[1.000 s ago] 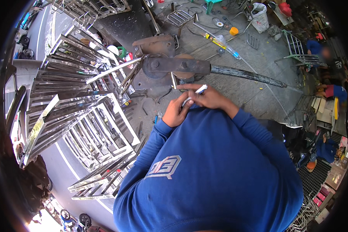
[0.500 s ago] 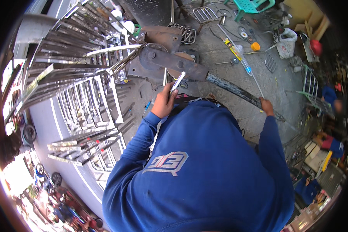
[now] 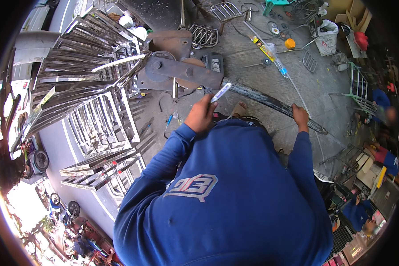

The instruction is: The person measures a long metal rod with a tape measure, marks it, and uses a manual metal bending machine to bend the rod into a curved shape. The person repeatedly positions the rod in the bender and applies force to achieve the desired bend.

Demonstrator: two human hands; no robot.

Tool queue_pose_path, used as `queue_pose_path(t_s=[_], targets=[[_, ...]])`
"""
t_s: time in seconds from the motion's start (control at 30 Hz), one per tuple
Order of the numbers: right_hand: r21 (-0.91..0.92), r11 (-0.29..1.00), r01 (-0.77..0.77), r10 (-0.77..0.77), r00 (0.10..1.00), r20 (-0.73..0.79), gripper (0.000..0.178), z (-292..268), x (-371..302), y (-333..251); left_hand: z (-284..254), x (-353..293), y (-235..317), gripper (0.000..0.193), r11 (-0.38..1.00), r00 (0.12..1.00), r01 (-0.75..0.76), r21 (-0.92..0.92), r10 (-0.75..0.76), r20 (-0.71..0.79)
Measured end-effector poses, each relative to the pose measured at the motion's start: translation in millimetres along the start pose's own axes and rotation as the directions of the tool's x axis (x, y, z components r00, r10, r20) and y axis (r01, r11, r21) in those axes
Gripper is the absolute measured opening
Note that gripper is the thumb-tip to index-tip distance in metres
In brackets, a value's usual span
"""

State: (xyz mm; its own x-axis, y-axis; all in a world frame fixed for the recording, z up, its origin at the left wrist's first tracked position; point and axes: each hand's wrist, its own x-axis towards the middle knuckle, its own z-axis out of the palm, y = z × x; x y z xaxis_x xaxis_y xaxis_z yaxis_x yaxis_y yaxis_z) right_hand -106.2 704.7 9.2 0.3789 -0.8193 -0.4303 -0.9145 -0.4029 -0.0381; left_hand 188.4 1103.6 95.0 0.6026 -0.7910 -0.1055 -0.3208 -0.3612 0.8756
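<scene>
My left hand (image 3: 200,116) is closed round a white marker pen (image 3: 221,92), its upper end sticking out past the fingers. My right hand (image 3: 300,119) grips a long worn dark pipe lever (image 3: 267,100) near its outer end. That lever runs up left into the flat steel arm (image 3: 181,71) of a metal bender. Two round bolt heads show on the arm, and a brownish round disc (image 3: 193,82) lies partly under it. A short shiny bar (image 3: 175,88) stands out below the arm. A long bright metal bar (image 3: 117,63) reaches left from the bender.
Shiny metal grille frames (image 3: 97,119) are stacked on the left, close to the bender. On the floor to the right lie a yellow-labelled bottle tube (image 3: 264,49), an orange cup (image 3: 290,43) and a white sack (image 3: 327,37). Another person (image 3: 359,213) is at lower right.
My left hand has moved right with the marker, which now tilts more toward the lever. My right hand and the lever's outer end have shifted slightly up and left as the view moved.
</scene>
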Motion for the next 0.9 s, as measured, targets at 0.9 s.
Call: queue_pose_path(t_s=[0.9], targets=[[0.982,0.156,0.11,-0.867,0.492,0.083,0.027,-47,-221,-348,-118,-62,-36,0.049,0.973,0.971,-0.066,-0.221,0.114,0.212]])
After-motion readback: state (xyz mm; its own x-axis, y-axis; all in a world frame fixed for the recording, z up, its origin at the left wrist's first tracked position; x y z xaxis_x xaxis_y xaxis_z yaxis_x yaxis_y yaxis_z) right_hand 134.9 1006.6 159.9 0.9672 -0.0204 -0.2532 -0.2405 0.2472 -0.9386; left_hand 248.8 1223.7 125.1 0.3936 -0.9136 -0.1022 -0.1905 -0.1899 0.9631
